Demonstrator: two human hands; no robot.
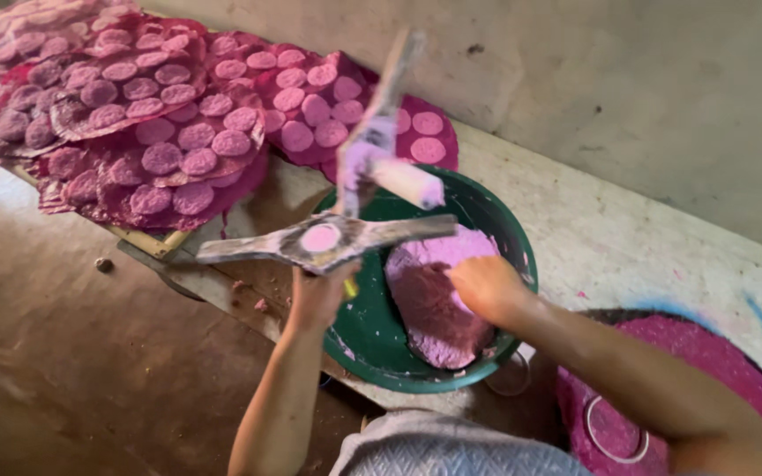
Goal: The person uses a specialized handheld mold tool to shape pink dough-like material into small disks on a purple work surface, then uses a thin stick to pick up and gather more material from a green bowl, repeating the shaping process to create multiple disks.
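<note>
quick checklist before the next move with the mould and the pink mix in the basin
1. Left hand grips the cross-shaped metal mould from below: ok.
2. Mould cavity filled with pink mix: ok, a pale pink round shows at its centre.
3. Right hand on the pink mix in the green basin: ok, though what the fingers hold cannot be told.
4. Mix left in the basin: ok, a large lump.
5. Free spot on the trays of pink discs: cannot tell, those in view look full.
6. Mould's upright handle: cannot tell, blurred.
</note>
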